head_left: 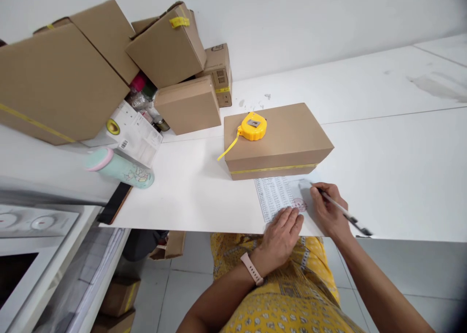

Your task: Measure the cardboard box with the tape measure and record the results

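Note:
A printed sheet of paper (272, 201) with columns of small text and a red round stamp lies at the front edge of the white table. My left hand (282, 233) rests flat on its lower part, fingers stretched out. Between the fingers of my right hand (331, 211) is a pen (345, 212), its tip at the right part of the sheet and its back end slanting down to the right. Just behind the paper stands a closed cardboard box (277, 145) with yellow tape along its front. On top of it sits a yellow tape measure (253, 127) with a wrist strap.
Several cardboard boxes (166, 48) are stacked at the back left against the wall. A mint-green bottle (120, 168) stands near a white printed box (136, 133). At the lower left is a white appliance with knobs (42, 222). The white table (397, 177) extends to the right.

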`<control>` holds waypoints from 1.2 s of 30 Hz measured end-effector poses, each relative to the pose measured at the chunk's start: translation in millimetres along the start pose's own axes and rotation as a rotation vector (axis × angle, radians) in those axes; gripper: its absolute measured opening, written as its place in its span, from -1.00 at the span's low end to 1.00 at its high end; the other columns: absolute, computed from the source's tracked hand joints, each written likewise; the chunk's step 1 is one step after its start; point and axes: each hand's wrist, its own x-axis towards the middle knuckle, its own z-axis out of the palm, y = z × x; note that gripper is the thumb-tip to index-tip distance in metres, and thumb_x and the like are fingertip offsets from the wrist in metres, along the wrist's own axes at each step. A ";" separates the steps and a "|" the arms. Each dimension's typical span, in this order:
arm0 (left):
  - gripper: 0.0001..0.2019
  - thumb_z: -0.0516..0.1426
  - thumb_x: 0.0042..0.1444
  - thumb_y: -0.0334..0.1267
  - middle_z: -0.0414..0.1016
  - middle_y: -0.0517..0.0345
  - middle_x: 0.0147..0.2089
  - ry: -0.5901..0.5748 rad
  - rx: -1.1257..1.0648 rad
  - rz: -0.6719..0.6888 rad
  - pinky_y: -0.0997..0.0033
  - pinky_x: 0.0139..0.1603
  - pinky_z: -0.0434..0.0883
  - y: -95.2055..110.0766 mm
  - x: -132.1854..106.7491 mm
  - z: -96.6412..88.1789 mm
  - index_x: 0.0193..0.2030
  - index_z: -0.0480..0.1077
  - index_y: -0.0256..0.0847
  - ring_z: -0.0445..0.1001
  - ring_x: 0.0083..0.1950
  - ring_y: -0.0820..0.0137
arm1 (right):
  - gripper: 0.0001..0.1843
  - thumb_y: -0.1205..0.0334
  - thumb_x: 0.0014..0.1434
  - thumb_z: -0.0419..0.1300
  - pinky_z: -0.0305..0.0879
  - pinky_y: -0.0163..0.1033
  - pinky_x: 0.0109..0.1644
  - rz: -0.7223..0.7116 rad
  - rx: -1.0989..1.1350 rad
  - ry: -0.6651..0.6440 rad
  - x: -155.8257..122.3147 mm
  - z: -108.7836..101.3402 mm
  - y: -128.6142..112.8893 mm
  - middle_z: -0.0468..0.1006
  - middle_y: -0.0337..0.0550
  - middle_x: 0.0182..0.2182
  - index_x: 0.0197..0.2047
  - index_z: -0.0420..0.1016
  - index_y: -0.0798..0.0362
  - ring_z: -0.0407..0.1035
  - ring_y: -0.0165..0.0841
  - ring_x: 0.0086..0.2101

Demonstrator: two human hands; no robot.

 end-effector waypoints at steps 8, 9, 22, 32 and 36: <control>-0.63 0.16 0.36 -0.27 0.51 -0.17 0.27 0.730 -0.098 -0.329 -0.12 0.32 0.43 -68.8 37.5 -99.7 0.28 0.36 -0.15 0.46 0.33 0.09 | -0.43 0.41 0.27 -0.09 0.33 0.18 0.07 -0.236 -0.494 0.043 40.6 -16.5 47.4 0.55 0.16 -0.13 0.25 0.48 0.04 0.39 0.07 -0.06; -0.62 0.16 0.35 -0.24 0.49 -0.18 0.28 0.785 -0.044 -0.360 -0.16 0.35 0.38 -83.6 47.4 -115.1 0.28 0.36 -0.15 0.42 0.36 0.07 | -0.41 0.40 0.27 -0.10 0.33 0.19 0.08 -0.237 -0.476 0.065 40.9 -15.1 49.6 0.55 0.15 -0.13 0.28 0.46 0.04 0.39 0.07 -0.06; -0.51 0.30 0.15 -0.10 0.53 -0.17 0.12 0.319 -0.350 -0.743 0.03 0.23 0.37 -120.8 161.4 -171.8 0.18 0.34 -0.17 0.47 0.23 0.02 | -0.57 0.01 0.35 0.02 0.40 0.06 -0.21 -0.103 -0.183 0.300 28.6 -25.8 18.6 0.59 0.14 -0.16 0.09 0.56 0.01 0.45 -0.01 -0.20; -0.20 0.35 0.04 0.11 0.58 0.02 -0.07 -0.133 -1.470 -0.570 0.31 -0.19 0.46 -79.9 104.3 -187.5 0.34 0.20 -0.13 0.58 -0.20 0.29 | -0.24 -0.55 0.16 0.08 0.30 -0.19 -0.40 0.179 0.778 -0.600 35.4 -45.7 -133.2 0.48 -0.11 -0.48 -0.25 0.62 0.02 0.33 -0.30 -0.44; -0.13 0.40 0.02 0.07 0.60 -0.05 -0.04 -0.170 -1.415 -0.592 0.24 -0.12 0.48 -83.1 98.1 -192.4 0.38 0.16 -0.16 0.61 -0.13 0.22 | -0.38 -0.42 0.02 0.36 0.18 -0.25 -0.44 0.226 0.797 -0.620 40.5 -43.2 -137.0 0.39 -0.21 -0.52 -0.35 0.58 0.04 0.22 -0.39 -0.48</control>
